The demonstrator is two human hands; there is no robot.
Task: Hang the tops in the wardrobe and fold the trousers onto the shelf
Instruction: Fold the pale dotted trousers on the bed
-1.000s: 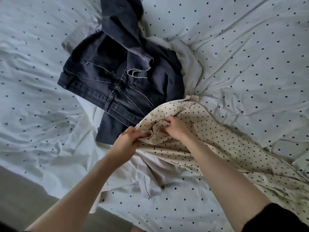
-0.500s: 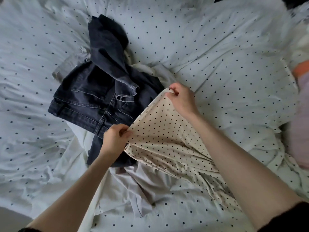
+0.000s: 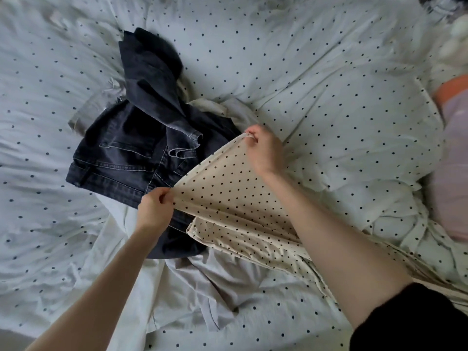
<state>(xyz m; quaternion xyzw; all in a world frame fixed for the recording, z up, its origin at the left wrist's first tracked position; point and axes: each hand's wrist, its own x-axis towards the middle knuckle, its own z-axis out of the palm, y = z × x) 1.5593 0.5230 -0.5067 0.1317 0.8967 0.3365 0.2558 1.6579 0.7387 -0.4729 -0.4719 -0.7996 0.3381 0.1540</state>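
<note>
Cream black-dotted fabric garment (image 3: 228, 198) is stretched taut by its top edge, left hand (image 3: 154, 211) and right hand (image 3: 264, 150) each pinching a corner, seemingly to find its shape above the dark denim jeans (image 3: 126, 150).

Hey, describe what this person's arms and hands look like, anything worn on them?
Both forearms are bare. A black sleeve covers the right arm above the elbow, at the bottom right corner. The left hand and right hand show no gloves, rings, watch or bracelet.
</note>
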